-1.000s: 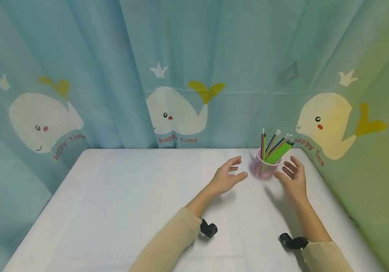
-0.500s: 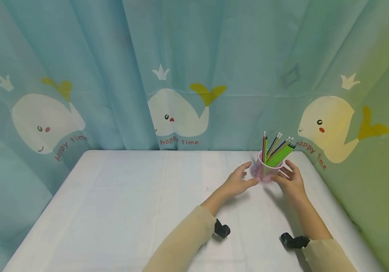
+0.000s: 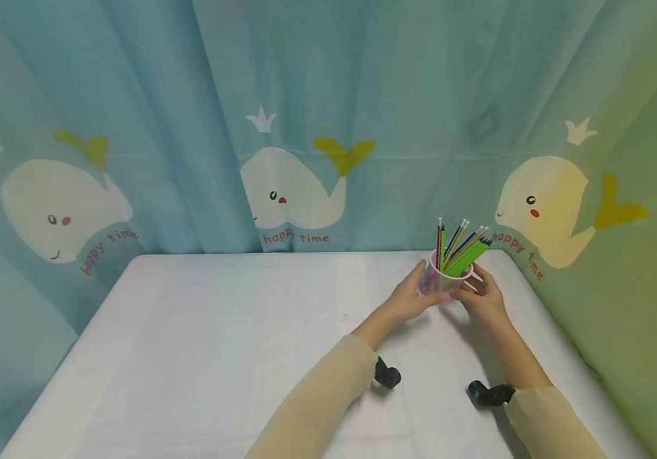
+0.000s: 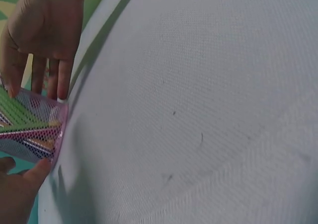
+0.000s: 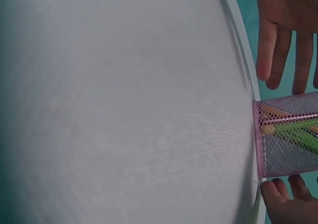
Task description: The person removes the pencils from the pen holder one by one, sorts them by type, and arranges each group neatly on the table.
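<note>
A pink mesh pencil cup (image 3: 446,285) stands upright near the far right corner of the table, full of pencils (image 3: 460,252), several green ones among them. My left hand (image 3: 409,299) lies along the cup's left side, its thumb reaching across the front. On the other side is my right hand (image 3: 486,303), fingers slightly bent around the right side and thumb at the front. In the right wrist view, the left hand (image 5: 288,15) has nearly straight fingers beside the mesh. In the left wrist view, the right hand (image 4: 47,28) extends its fingers past the cup.
A white cloth covers the table (image 3: 219,344). Behind it hangs a blue-green curtain (image 3: 409,95) with printed whales, turning green along the right side. Black wrist cameras (image 3: 387,373) are worn at both sleeves.
My left hand has moved right and forward until it is at the cup. The right hand has come closer on its side. The cup stays in place on the table.
</note>
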Demonstrator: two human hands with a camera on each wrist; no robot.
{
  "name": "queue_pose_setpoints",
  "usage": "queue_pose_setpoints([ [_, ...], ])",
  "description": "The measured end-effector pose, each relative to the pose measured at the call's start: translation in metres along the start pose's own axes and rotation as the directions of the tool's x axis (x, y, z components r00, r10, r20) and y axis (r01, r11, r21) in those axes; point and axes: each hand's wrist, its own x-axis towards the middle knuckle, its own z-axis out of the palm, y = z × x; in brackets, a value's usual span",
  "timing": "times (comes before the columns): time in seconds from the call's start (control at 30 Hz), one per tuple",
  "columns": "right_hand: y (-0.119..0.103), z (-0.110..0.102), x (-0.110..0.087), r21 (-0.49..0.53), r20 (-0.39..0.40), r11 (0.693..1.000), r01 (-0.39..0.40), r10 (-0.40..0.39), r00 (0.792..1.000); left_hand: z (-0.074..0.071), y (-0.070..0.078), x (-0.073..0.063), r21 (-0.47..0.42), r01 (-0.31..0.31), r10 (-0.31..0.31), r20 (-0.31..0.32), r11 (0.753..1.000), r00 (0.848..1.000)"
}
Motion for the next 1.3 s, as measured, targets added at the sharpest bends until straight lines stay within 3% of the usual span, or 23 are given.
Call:
queue_pose_setpoints([
  [0.23, 0.002, 0.002, 0.002, 0.007, 0.002, 1.000, -0.006, 0.006, 1.000, 0.003, -0.001, 0.007, -0.041, -0.050, 0.051, 0.009, 0.998, 0.999],
  [0.57, 0.004, 0.001, -0.001, 0.008, -0.003, 1.000, -0.007, 0.007, 1.000, -0.004, -0.002, 0.006, 0.037, -0.043, 0.043, -0.013, 0.998, 0.999],
  [0.83, 0.001, 0.005, -0.006, -0.040, 0.023, 0.999, -0.011, 0.012, 1.000, -0.007, -0.007, 0.006, 0.029, -0.110, 0.110, -0.011, 0.994, 0.994],
  [1.1, 0.006, 0.005, -0.011, -0.029, 0.034, 1.000, 0.012, -0.011, 0.999, -0.008, -0.009, 0.000, 0.003, -0.010, 0.011, -0.057, 1.000, 0.998],
  [1.3, 0.009, 0.008, -0.016, 0.007, 0.078, 0.999, 0.039, -0.039, 0.996, -0.014, -0.009, -0.006, -0.069, 0.009, -0.012, -0.049, 0.998, 0.999],
])
